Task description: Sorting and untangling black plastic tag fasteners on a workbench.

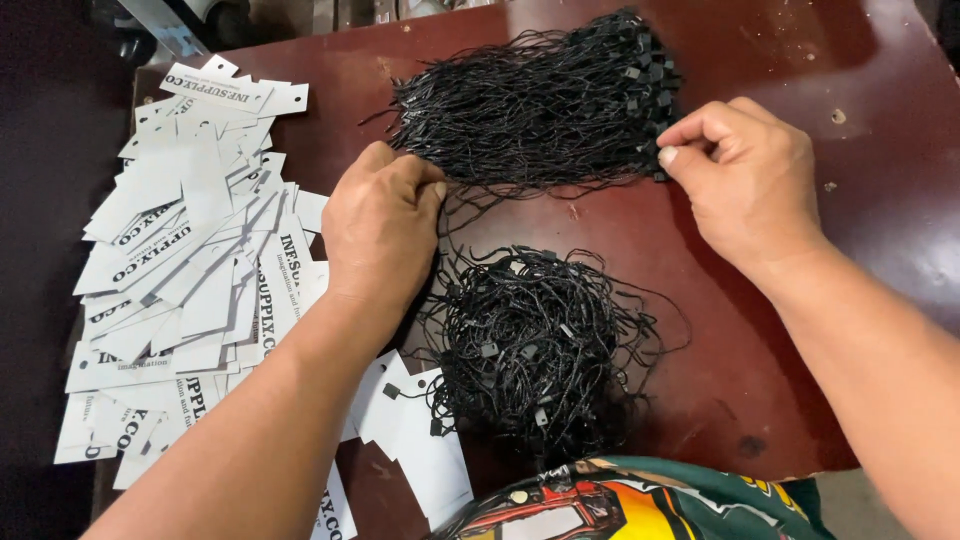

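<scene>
The left hand (380,225) rests knuckles-up at the near-left edge of the straight bundle of black tag strings (535,105), its fingers curled together and pinching a few loose strands where they trail out of the bundle. The right hand (745,175) is at the bundle's opposite end, thumb and forefinger closed on the cluster of small black plastic fastener heads there — the pinch looks tight, though what exactly sits between the fingertips is hidden.

That bundle lies across the far middle of the dark red-brown surface (860,60), strings running roughly side by side. Nearer the person, just below the left hand, sits a second, tangled heap of black strings (535,345), looped and disordered. At its near-left edge lie a few white paper tags (425,440) with strings already attached.

To the left spreads a wide pile of white printed hang tags (190,270), fanned and overlapping, with no strings on them that can be seen.

Judging from this, only a handful of tags are strung — most of the pile and both string heaps are left.
</scene>
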